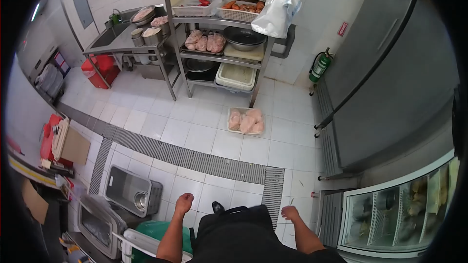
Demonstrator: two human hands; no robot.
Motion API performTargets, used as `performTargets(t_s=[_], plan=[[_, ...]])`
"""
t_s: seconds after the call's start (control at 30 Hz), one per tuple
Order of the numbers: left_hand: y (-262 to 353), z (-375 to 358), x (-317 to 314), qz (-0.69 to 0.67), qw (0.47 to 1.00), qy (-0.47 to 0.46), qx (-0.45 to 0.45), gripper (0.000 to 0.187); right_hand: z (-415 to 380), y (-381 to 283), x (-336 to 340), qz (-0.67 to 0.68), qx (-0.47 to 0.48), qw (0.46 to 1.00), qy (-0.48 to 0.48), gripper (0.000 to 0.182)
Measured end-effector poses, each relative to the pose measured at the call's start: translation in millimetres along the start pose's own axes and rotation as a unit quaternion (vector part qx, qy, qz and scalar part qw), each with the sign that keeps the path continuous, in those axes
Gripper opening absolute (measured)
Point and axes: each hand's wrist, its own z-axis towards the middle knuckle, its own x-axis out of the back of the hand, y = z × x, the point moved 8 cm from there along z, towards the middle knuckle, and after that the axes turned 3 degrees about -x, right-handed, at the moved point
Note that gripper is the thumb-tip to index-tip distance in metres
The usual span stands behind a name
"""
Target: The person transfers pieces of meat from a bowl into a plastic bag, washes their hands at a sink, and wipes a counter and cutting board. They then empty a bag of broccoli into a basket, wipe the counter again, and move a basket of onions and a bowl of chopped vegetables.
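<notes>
My left hand [184,203] hangs in front of my body at the left, its fingers curled in with nothing seen in them. On the other side my right hand [290,213] is held low, fingers loosely apart and no object visible in it. Both hands are over the tiled floor [202,139], touching nothing. Ahead on that floor sits a white tray [246,133] with several pieces of raw chicken [251,121]. A grey plastic bin [119,185] with a metal bowl [141,200] inside lies nearest my left hand.
A metal rack [224,58] holds vegetable baskets, bagged meat and pans; a white plastic bag [278,9] hangs from it. To the right stand a steel refrigerator [390,87], a fire extinguisher [320,65] and a glass-front cooler [397,209]. A floor drain grate [190,158] crosses ahead.
</notes>
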Motion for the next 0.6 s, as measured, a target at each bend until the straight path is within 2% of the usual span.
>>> performTargets(t_s=[0.07, 0.2, 0.27, 0.33, 0.37, 0.4, 0.47, 0.5, 0.53, 0.57, 0.6], plan=[[21.6, 39.8, 19.2, 0.034, 0.999, 0.012, -0.006, 0.03, 15.0, -67.4, 4.9, -0.006, -0.001, 0.998, 0.066, 0.021], [15.1, 95.7, 37.7, -0.009, 0.998, 0.045, 0.049, 0.033, 138.6, -174.2, 9.7, -0.178, 0.132, 0.974, 0.051, 0.019], [18.7, 96.4, 41.8, -0.055, 0.988, 0.07, 0.123, 0.029, 188.3, -257.0, 16.4, -0.136, 0.159, 0.977, 0.031, 0.019], [10.2, 84.8, 36.2, -0.101, 0.968, 0.108, 0.203, 0.027, 249.4, -344.7, 25.8, -0.185, 0.145, 0.972, 0.007, 0.019], [4.2, 74.4, 30.2, -0.119, 0.954, 0.131, 0.243, 0.026, 266.7, -404.8, 30.5, -0.275, 0.142, 0.951, 0.0, 0.017], [-15.4, 58.8, 22.8, -0.123, 0.943, 0.124, 0.283, 0.026, 307.4, -433.8, 35.6, -0.056, 0.093, 0.994, -0.01, 0.017], [-24.9, 23.4, -6.8, -0.145, 0.905, 0.126, 0.379, 0.027, 385.7, -515.5, 44.4, -0.063, 0.088, 0.994, -0.025, 0.017], [-14.5, -5.3, -20.9, -0.158, 0.875, 0.132, 0.439, 0.028, 418.1, -557.7, 44.1, -0.076, 0.114, 0.989, -0.053, 0.015], [0.4, -28.5, -42.7, -0.19, 0.845, 0.129, 0.484, 0.03, 441.0, -600.7, 44.5, -0.022, 0.117, 0.99, -0.078, 0.013], [22.7, -43.0, -65.0, -0.221, 0.812, 0.125, 0.526, 0.033, 498.1, -626.9, 47.4, -0.042, 0.167, 0.983, -0.068, 0.012], [48.1, -51.4, -81.9, -0.224, 0.799, 0.126, 0.543, 0.033, 496.8, -673.8, 45.2, 0.152, 0.13, 0.971, -0.128, 0.01]])
